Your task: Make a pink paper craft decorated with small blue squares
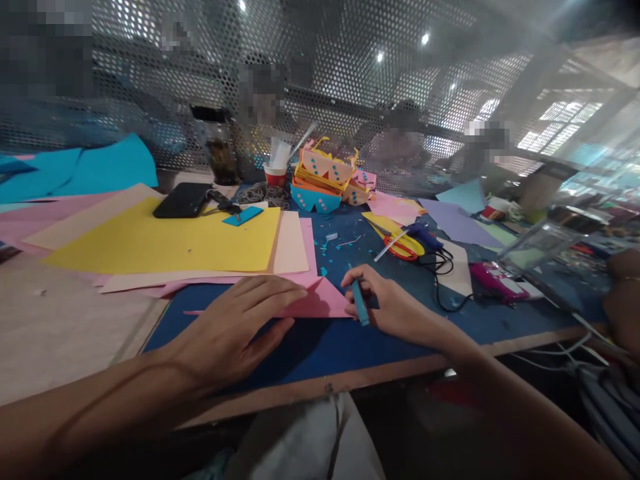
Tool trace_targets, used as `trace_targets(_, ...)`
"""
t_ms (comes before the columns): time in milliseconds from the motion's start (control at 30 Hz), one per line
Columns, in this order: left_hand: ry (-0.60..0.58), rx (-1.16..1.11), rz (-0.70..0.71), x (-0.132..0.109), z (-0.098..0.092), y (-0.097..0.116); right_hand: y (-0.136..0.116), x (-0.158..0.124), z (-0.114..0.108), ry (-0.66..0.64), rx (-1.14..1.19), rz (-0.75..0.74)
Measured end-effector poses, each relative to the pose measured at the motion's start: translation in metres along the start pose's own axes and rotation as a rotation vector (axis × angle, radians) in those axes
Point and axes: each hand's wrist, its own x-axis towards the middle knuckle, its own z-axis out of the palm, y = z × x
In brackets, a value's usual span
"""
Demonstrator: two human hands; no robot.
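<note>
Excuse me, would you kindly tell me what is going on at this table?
A person's left hand lies over pink paper on the blue table, while the right hand grips a slim teal tool at the paper's right end. Beyond the left hand lies a yellow sheet; decorated paper pieces sit farther back.

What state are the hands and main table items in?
Left hand: open, resting on pink paper.
Right hand: closed around teal tool.
Pink paper: creased, partly covered.
Teal tool: held, slanted.
Yellow sheet: flat, atop paler sheets.
Dark-lidded jar: upright, closed.
Red-white cup: upright, holding white sticks.
Blue glue gun: lying down.
</note>
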Motion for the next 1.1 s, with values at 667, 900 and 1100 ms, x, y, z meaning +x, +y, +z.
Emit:
trace_targets(667, -0.114, -0.021, -0.017, -0.008, 0.012, -0.007, 0.01, -0.006, 0.002, 0.082, -0.08, -0.09)
trace_targets(900, -0.126, -0.019, -0.008, -0.009, 0.014, -0.007, 0.005, -0.018, 0.008, 0.345, -0.31, -0.196)
trace_targets(1100, -0.159, -0.052, 0.017, -0.013, 0.018, -0.009, 0.005, -0.035, 0.025, 0.255, -0.422, -0.457)
